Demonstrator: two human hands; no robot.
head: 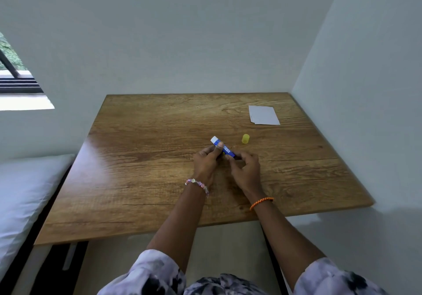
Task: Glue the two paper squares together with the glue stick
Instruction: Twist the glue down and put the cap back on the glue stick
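Observation:
A blue glue stick [226, 149] with its white glue end exposed lies slanted over the middle of the wooden table [148, 157]. My left hand [206, 161] grips its upper part with thumb and fingers. My right hand [246, 169] pinches its lower end. The yellow cap [245, 138] stands apart on the table, to the right of the stick. The two white paper squares [263, 115] lie stacked, slightly offset, at the far right of the table, well beyond both hands.
White walls close the table in at the back and on the right. A bed with a white pillow [25, 192] sits to the left of the table. A window [16, 73] is at the far left.

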